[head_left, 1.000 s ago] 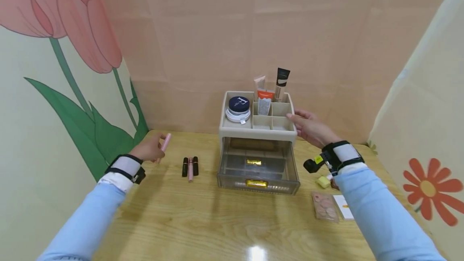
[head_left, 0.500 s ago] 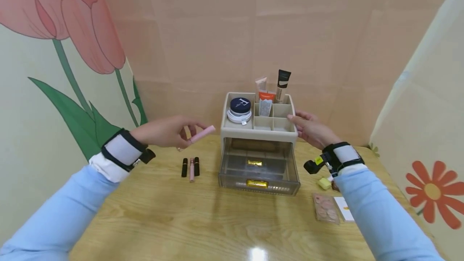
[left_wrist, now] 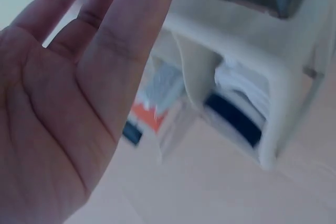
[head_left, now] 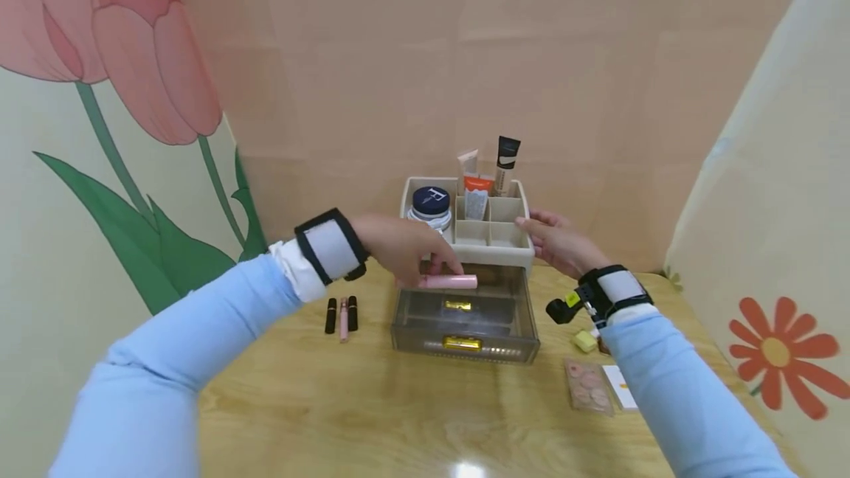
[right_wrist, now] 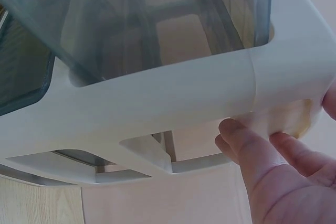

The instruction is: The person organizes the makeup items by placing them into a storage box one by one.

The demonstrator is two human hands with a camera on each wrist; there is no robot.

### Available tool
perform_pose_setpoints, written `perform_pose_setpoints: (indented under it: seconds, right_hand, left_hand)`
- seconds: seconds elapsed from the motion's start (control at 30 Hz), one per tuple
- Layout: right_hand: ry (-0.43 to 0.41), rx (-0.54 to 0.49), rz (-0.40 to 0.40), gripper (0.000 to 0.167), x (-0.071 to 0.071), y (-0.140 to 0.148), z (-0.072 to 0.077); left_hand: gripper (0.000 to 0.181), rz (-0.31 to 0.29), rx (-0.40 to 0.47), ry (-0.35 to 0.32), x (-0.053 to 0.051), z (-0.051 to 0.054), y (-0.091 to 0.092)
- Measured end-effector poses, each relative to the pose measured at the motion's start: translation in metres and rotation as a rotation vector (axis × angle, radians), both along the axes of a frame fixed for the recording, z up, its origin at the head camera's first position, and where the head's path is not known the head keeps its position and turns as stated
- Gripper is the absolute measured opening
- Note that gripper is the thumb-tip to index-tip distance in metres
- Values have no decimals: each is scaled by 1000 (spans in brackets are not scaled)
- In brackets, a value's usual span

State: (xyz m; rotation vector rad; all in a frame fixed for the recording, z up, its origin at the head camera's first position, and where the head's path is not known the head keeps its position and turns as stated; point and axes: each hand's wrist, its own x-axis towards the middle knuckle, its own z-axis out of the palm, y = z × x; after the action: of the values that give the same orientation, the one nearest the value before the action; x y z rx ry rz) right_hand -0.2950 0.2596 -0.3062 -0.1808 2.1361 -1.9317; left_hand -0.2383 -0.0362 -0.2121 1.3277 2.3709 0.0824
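Observation:
My left hand (head_left: 406,248) holds a slim pink cosmetic tube (head_left: 451,282) nearly level over the pulled-out smoky clear drawer (head_left: 463,323). That drawer belongs to a cream cosmetics organizer (head_left: 494,254). In the left wrist view my left palm (left_wrist: 58,114) shows, but the tube does not. My right hand (head_left: 561,240) grips the organizer's right top corner, its thumb on the rim. The right wrist view has the right hand's fingers (right_wrist: 252,145) against the cream wall. Compacts (head_left: 430,201) and several tubes, one orange-capped (head_left: 477,198) and one black-capped (head_left: 508,164), stand in the top compartments.
Left of the organizer lie two black lipsticks (head_left: 330,316) with a pink tube (head_left: 343,319) between them. To its right are a yellow item (head_left: 585,341), a blush-toned palette (head_left: 588,386) and a white card-like item (head_left: 619,386), partly behind the right sleeve.
My left hand has carried the pink tube rightward from the table's left side to above the drawer, turning it nearly level. My right hand stays at the organizer's corner.

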Motion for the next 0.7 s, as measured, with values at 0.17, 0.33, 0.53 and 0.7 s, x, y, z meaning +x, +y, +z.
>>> perform_pose_setpoints:
  seconds: [0.17, 0.33, 0.53, 0.7]
  right_hand:
    - [7, 8, 2, 71, -2, -3, -3]
    - [2, -3, 5, 70, -4, -6, -3]
    - [11, -23, 23, 69, -3, -10, -3]
    - [26, -32, 45, 71, -3, -11, -2]
  left_hand:
    - [73, -5, -81, -105, -8, -12, 30]
    - [74, 29, -140, -180, -11, -24, 51]
    - [80, 19, -198, -163, -12, -41, 63]
    - [77, 29, -226, -145, -11, -52, 65]
